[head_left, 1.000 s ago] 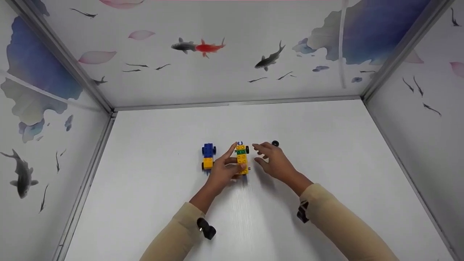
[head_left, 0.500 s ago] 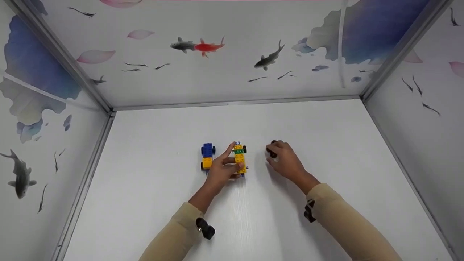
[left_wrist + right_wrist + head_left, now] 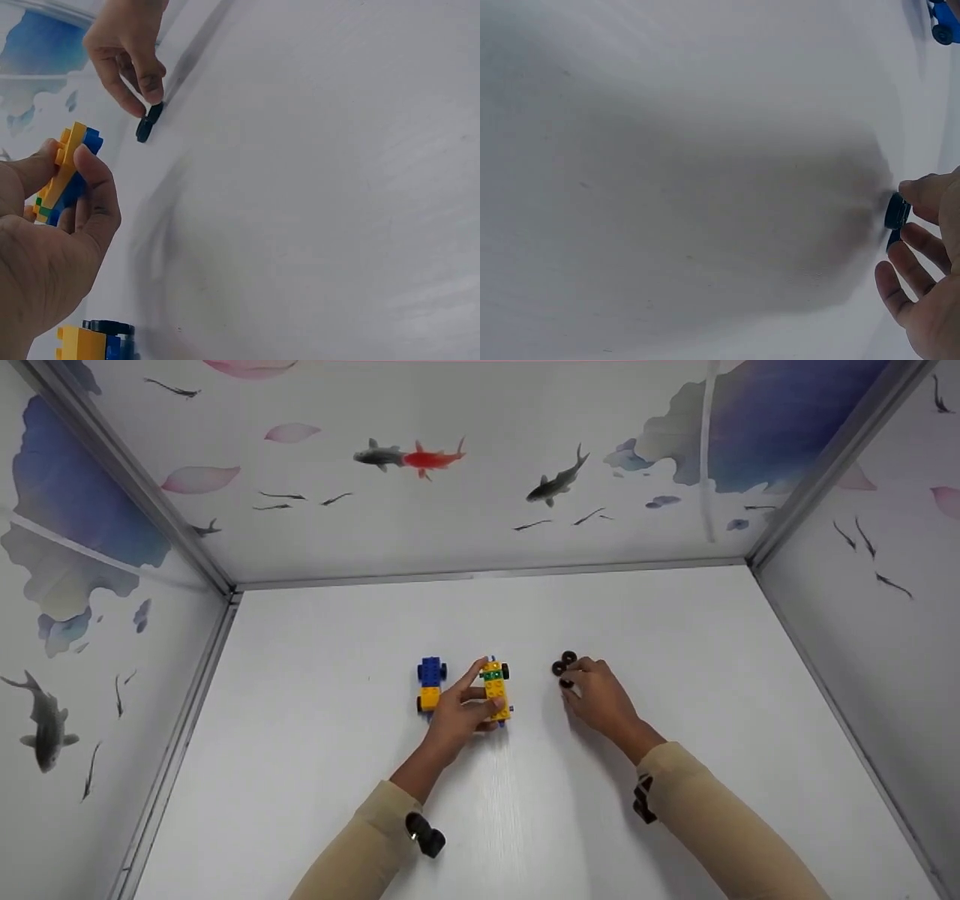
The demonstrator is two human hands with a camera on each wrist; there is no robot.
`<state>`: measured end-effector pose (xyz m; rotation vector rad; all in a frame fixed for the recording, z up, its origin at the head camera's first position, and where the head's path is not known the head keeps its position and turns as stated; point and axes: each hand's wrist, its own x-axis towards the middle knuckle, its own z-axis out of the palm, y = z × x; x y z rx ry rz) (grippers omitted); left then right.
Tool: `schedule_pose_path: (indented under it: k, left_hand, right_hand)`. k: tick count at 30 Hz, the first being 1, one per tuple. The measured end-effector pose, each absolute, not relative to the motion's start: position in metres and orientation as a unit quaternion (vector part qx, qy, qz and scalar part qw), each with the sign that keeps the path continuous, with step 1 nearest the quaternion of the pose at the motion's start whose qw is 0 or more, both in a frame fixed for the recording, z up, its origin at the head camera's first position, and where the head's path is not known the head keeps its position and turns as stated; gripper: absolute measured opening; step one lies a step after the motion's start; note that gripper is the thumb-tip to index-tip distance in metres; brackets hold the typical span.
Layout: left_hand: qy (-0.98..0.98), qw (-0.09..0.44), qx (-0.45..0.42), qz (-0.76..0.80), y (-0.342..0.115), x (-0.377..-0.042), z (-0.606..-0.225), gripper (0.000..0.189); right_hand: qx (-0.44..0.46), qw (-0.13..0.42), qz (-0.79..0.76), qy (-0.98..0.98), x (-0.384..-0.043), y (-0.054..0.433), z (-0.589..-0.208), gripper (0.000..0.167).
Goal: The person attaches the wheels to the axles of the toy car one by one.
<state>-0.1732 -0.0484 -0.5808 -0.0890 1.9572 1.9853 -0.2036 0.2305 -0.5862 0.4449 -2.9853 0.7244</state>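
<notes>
My left hand (image 3: 456, 716) grips a building-block toy car (image 3: 495, 688), yellow and green on top with blue below. A black wheel (image 3: 505, 671) is fitted at its far right corner; at the near right, a bare axle end sticks out. To the right, my right hand (image 3: 600, 694) pinches a small black wheel (image 3: 897, 211) between thumb and fingers, low over the table. Two more black wheels (image 3: 559, 668) lie just beyond those fingertips. In the left wrist view, the car's blue underside (image 3: 71, 191) shows between my left fingers.
Left of my left hand stands a second block car (image 3: 430, 671), blue and yellow with black wheels, partly hidden by that hand. The white table (image 3: 337, 780) is bounded by a back wall (image 3: 480, 532) and side walls printed with fish.
My right hand has moved right, from beside the held car to the loose wheels, and now pinches one. My left hand keeps its grip on the car, nearly still.
</notes>
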Motion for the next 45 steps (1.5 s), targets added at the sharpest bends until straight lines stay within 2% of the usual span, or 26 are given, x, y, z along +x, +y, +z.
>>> schedule_pose_path:
  k: [10,18,32,45]
  left_hand:
    - [0.686,0.176,-0.031,0.705,-0.050,-0.172,-0.580,0.080]
    - [0.682,0.181,-0.032,0.708,-0.050,-0.172,-0.579,0.081]
    - [0.677,0.178,-0.023,0.714,-0.054,-0.173,-0.581,0.081]
    - [0.675,0.179,-0.038,0.715,-0.053,-0.176,-0.583,0.082]
  right_hand:
    - [0.149,0.030,0.247,-0.957,-0.203,0.234,-0.588,0.008]
    - [0.126,0.011,0.269,-0.955,-0.203,0.234,-0.586,0.006]
    - [0.131,0.018,0.320,-0.938,-0.199,0.235,-0.583,0.033]
    - [0.181,0.011,0.335,-0.925,-0.191,0.220,-0.576,0.035]
